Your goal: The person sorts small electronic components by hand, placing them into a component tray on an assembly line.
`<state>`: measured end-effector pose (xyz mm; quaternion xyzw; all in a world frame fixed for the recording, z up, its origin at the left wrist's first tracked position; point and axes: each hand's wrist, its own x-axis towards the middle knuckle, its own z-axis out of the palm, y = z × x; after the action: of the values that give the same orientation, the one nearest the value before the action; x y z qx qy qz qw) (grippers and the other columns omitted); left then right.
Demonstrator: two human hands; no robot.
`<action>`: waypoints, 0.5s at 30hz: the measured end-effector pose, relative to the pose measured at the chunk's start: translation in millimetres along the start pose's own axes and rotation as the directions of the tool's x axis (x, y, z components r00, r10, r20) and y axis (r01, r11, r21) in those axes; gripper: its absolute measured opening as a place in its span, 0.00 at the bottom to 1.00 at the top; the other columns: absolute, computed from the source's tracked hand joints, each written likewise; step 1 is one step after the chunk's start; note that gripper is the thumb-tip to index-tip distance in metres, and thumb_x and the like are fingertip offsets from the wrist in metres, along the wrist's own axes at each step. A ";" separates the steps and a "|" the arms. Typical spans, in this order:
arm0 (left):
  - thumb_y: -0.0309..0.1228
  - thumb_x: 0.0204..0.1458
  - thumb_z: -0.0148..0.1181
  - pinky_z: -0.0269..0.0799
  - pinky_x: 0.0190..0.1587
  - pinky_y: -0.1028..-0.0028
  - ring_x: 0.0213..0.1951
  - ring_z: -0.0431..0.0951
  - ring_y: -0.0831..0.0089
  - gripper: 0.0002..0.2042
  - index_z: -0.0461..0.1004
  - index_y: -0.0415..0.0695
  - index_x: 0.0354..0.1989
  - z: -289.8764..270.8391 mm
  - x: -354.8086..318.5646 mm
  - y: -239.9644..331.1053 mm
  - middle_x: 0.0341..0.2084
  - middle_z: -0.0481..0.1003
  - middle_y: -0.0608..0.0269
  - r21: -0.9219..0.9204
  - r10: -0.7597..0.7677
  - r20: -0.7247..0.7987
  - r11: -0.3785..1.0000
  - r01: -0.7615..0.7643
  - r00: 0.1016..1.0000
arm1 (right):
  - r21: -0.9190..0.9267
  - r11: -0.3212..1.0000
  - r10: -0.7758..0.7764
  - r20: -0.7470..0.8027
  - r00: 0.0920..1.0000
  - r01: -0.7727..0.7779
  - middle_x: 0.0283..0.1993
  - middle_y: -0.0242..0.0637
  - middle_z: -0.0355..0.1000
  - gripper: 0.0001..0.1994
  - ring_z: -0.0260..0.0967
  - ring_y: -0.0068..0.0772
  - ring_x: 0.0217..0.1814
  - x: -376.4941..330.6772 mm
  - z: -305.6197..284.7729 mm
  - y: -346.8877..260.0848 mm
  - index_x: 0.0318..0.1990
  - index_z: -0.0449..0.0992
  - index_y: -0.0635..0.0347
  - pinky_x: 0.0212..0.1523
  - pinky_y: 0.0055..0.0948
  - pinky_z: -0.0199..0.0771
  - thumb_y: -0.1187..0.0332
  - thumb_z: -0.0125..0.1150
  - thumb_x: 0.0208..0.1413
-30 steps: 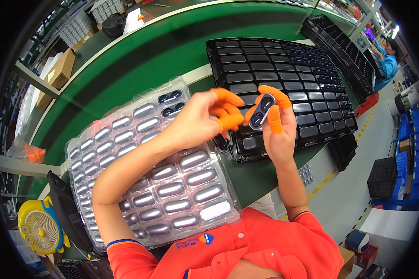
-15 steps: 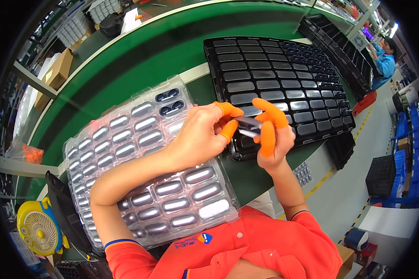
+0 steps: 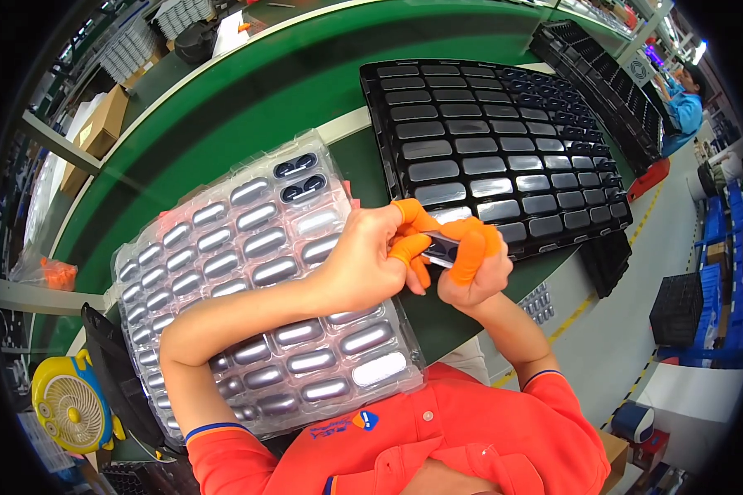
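Note:
Between my two hands is a small dark oblong part (image 3: 442,248) with a glossy face and a pale edge, partly covered by fingers. My left hand (image 3: 370,252), wearing orange finger cots, pinches its left end. Orange cots also cover the thumb and fingers of my right hand (image 3: 476,266), which grips the other end. Below my left forearm lies a clear plastic blister tray (image 3: 260,322) with rows of shiny oblong pockets. Two dark parts (image 3: 302,188) sit in pockets at its far right corner. A black tray (image 3: 395,177) with oblong pockets lies beyond my right hand.
More black trays (image 3: 594,78) stand at the far right, near a co-worker in blue (image 3: 683,111). A yellow and blue fan (image 3: 70,404) is at the left. Blue bins and a black crate (image 3: 675,309) stand along the right. A cardboard box (image 3: 103,124) lies far left.
Both hands have come slightly nearer to me and closer together. The dark part has turned between the fingers, and my fingers now cover more of it.

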<state>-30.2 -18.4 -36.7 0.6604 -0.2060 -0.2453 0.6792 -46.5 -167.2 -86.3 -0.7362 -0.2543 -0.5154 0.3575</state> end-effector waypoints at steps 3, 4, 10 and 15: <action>0.18 0.51 0.50 0.74 0.28 0.77 0.24 0.77 0.73 0.08 0.68 0.31 0.40 2.8 -4.5 -1.8 0.24 0.73 0.56 0.140 -0.085 0.002 0.987 0.083 0.996 | 0.058 0.998 -0.029 0.021 0.999 0.028 0.21 0.37 0.69 0.06 0.63 0.32 0.14 2.9 -3.2 0.0 0.34 0.72 0.68 0.16 0.25 0.62 0.76 0.48 0.53; 0.18 0.50 0.52 0.74 0.28 0.76 0.24 0.77 0.73 0.09 0.67 0.31 0.40 2.6 -5.4 -0.6 0.25 0.74 0.55 0.210 -0.122 -0.005 0.970 0.120 0.993 | 0.077 0.997 -0.020 0.074 0.997 0.014 0.20 0.37 0.69 0.06 0.63 0.30 0.14 7.0 -5.5 -0.3 0.33 0.72 0.68 0.15 0.24 0.62 0.75 0.47 0.54; 0.17 0.50 0.52 0.74 0.32 0.76 0.28 0.78 0.71 0.13 0.65 0.33 0.45 -6.4 2.9 15.9 0.27 0.74 0.55 0.085 0.060 0.138 0.994 -0.072 0.989 | 0.447 0.689 0.619 0.048 0.784 -0.571 0.25 0.33 0.69 0.14 0.64 0.19 0.22 17.1 -8.2 -13.7 0.30 0.71 0.67 0.20 0.17 0.62 0.66 0.43 0.61; 0.17 0.51 0.52 0.74 0.37 0.76 0.34 0.77 0.71 0.14 0.65 0.34 0.48 -9.3 3.4 17.2 0.32 0.74 0.56 0.246 0.185 0.198 0.941 -0.232 0.963 | 0.433 0.668 0.638 0.084 0.765 -0.605 0.25 0.31 0.67 0.17 0.61 0.13 0.22 19.0 -13.9 -13.2 0.31 0.69 0.67 0.19 0.13 0.58 0.61 0.42 0.62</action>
<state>-20.8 -12.9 -20.1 0.6966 -0.3640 -0.1978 0.5858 -57.8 -169.9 -62.0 -0.6591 -0.0830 -0.3193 0.6758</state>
